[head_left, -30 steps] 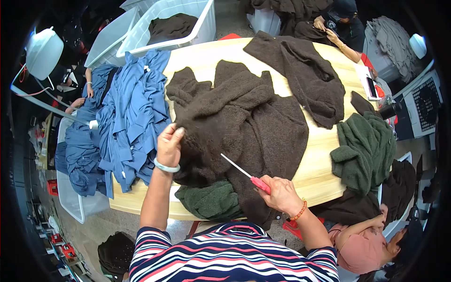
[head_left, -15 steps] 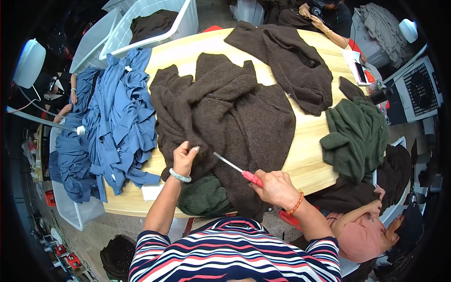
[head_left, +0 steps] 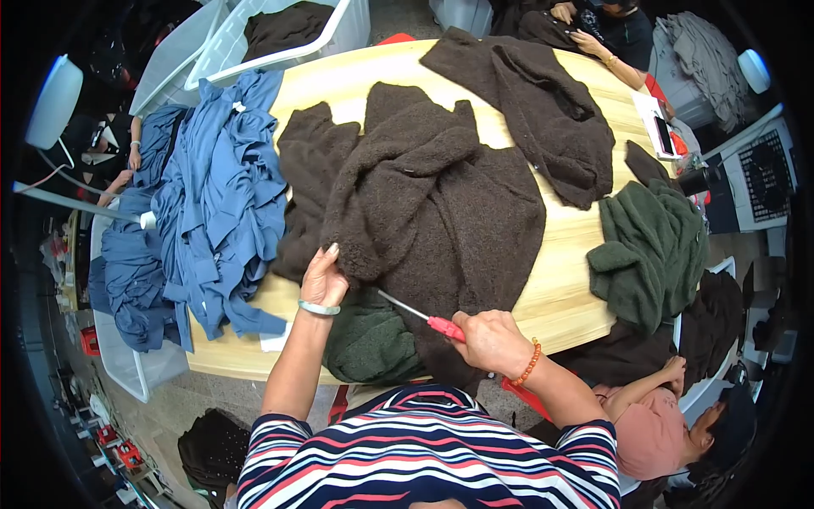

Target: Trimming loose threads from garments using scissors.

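A dark brown fuzzy garment lies rumpled across the middle of the table. My left hand, with a pale bangle at the wrist, is closed on a bunched end of it; the fingertips are partly hidden by the cloth. My right hand, wearing an orange bead bracelet, grips a red-handled screwdriver. Its thin metal shaft points up and left, the tip close to the lower edge of the bunched cloth. Whether the tip touches the cloth, I cannot tell. A dark green fuzzy garment sits under the brown one, near my body.
Blue garments are heaped on the left. Another brown garment lies at the far right, with a green garment nearer. A white bin stands beyond the table. Co-workers sit at far left, far right and near right.
My left hand has shifted slightly down and left, turning the bunched end of the brown garment so its fuzzy side shows. The screwdriver has moved slightly down and left with my right hand.
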`<move>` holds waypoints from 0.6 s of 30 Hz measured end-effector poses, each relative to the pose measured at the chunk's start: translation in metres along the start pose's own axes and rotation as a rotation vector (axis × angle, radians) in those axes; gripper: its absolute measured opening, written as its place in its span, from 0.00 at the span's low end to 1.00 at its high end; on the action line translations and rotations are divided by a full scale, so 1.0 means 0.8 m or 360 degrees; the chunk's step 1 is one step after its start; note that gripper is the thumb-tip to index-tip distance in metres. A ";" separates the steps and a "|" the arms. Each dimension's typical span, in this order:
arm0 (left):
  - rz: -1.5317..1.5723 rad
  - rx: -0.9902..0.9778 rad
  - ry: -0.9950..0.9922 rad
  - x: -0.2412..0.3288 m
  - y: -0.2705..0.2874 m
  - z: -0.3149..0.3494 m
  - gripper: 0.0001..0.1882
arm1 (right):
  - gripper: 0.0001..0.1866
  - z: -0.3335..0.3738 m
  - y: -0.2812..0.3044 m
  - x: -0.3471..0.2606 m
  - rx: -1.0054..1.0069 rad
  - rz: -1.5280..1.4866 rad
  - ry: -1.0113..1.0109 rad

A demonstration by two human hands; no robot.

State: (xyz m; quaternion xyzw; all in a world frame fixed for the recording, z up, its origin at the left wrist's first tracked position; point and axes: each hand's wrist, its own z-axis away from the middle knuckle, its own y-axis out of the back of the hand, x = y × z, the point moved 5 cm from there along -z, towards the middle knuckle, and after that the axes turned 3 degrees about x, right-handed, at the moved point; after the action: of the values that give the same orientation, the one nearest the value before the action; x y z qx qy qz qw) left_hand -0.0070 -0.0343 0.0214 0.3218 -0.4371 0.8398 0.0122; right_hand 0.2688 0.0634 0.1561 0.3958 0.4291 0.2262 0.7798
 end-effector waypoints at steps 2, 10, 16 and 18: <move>-0.0152 -0.0049 -0.0054 0.010 -0.027 0.004 0.19 | 0.11 -0.001 -0.003 0.002 -0.0007 -0.0040 0.0018; -0.1765 -0.0452 -0.0886 0.047 -0.169 0.135 0.24 | 0.14 -0.059 -0.030 0.022 0.0302 -0.0027 0.0167; -0.0949 -0.2048 -0.0132 -0.021 -0.307 0.192 0.08 | 0.18 -0.010 0.075 0.061 0.1075 -0.0841 0.0616; -0.1302 -0.2121 -0.0117 -0.046 -0.349 0.190 0.05 | 0.20 0.018 0.090 0.121 0.1167 -0.0638 0.0348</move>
State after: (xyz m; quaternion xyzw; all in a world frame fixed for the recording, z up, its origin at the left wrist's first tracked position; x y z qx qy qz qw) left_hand 0.1871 0.0354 0.2663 0.4098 -0.6959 0.3177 0.4969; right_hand 0.3317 0.1663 0.1714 0.5292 0.6295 -0.0566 0.5661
